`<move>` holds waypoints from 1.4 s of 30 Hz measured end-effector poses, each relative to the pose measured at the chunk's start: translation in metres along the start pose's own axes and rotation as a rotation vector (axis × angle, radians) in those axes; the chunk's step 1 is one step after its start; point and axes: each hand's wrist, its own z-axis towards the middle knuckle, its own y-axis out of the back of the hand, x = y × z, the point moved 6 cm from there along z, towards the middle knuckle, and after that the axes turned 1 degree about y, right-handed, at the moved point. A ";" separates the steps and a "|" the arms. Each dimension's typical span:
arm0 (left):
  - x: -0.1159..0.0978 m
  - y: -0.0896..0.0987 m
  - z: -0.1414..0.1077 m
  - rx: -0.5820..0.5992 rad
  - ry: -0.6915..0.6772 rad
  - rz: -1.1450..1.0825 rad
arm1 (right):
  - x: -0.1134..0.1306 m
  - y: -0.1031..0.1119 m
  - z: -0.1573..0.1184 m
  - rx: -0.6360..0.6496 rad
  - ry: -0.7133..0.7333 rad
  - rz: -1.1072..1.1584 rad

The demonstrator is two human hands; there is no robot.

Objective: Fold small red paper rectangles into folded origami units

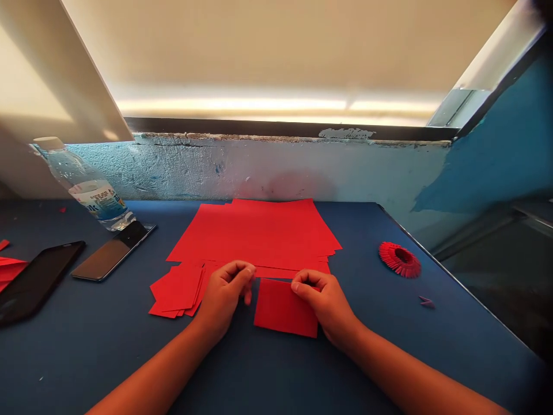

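Observation:
My right hand (330, 305) pinches the upper right part of a small red paper rectangle (283, 308), thumb on the near face. To the left of that paper, my left hand (228, 294) is closed with thumb and fingertips together, apart from the sheet; whether anything tiny is between them I cannot make out. Behind both hands lies a stack of large red paper sheets (254, 230) with uneven edges. Several smaller cut red paper pieces (179, 288) are fanned out beside my left hand.
A ring of folded red paper (400, 259) lies at the right, near small folded paper bits (427, 302). At the left are a water bottle (93, 193), a phone (114, 251), a second dark phone (41, 282) and red paper scraps (11, 271). The blue table's edge (453, 282) runs along the right.

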 end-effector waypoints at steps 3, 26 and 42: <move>0.000 -0.006 -0.002 0.045 -0.017 0.059 | 0.005 -0.002 -0.001 0.041 0.048 -0.062; 0.006 -0.001 0.001 -0.035 0.074 -0.073 | -0.002 0.008 0.008 -0.039 0.037 0.418; -0.007 -0.017 -0.008 0.200 -0.079 0.006 | -0.014 0.018 0.011 -0.167 0.078 0.242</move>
